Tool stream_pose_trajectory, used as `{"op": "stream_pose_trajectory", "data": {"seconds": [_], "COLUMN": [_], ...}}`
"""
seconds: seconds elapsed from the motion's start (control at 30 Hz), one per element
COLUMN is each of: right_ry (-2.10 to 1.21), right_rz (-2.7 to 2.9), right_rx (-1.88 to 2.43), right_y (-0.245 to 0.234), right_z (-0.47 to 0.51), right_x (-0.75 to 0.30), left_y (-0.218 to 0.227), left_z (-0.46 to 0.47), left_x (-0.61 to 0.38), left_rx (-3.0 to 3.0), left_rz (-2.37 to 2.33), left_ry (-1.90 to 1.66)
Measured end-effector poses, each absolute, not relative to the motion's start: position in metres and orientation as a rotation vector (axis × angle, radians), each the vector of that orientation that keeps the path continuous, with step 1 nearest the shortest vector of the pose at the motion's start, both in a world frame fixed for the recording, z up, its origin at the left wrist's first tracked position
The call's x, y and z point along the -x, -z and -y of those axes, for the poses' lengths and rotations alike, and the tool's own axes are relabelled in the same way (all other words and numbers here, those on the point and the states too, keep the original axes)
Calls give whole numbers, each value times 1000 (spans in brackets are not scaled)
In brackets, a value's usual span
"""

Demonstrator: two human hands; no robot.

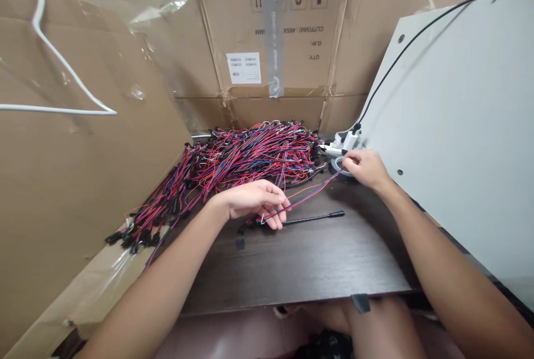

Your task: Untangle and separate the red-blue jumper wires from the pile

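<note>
A thin bundle of red, blue and orange wires (315, 188) stretches between my two hands above the dark table. At its right end, my right hand (366, 167) pinches the wires between thumb and fingertips. Lower and to the left, my left hand (265, 202) has its thumb over loosely curled fingers, with the wires passing through them. A small white tip (262, 219) shows just below the left fingers. Close under that hand, a black sleeved cable (319, 217) with a thicker end lies on the tabletop, its left part partly hidden by the fingers.
A large heap of red and blue wires with black connectors (254, 153) fills the back of the table (308, 270). Cardboard (92, 125) stands left and behind, a white panel (459, 125) right. A tape roll (340, 167) and white plugs (349, 139) sit near my right hand.
</note>
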State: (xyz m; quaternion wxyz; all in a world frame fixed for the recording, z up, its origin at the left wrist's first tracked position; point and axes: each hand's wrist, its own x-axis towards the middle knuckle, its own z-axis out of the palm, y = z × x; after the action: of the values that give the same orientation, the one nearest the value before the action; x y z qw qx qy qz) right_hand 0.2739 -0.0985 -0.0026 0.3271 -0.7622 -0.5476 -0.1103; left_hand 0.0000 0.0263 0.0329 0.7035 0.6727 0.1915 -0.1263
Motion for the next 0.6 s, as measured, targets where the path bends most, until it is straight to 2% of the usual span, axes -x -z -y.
{"op": "stream_pose_trajectory", "data": {"seconds": [0.33,0.6], "right_ry": [165,-173], "right_rz": [1731,1921], "right_rx": [1843,1610], "right_y": [3,2], "right_z": [92,87], "right_x": [-242,-209], "left_y": [-21,-14], "left_z": [-8,-3], "left_x": [-12,-16], "left_rx": [-1436,-1483], "left_rz": [-416,-485], "left_ry": [203,49]}}
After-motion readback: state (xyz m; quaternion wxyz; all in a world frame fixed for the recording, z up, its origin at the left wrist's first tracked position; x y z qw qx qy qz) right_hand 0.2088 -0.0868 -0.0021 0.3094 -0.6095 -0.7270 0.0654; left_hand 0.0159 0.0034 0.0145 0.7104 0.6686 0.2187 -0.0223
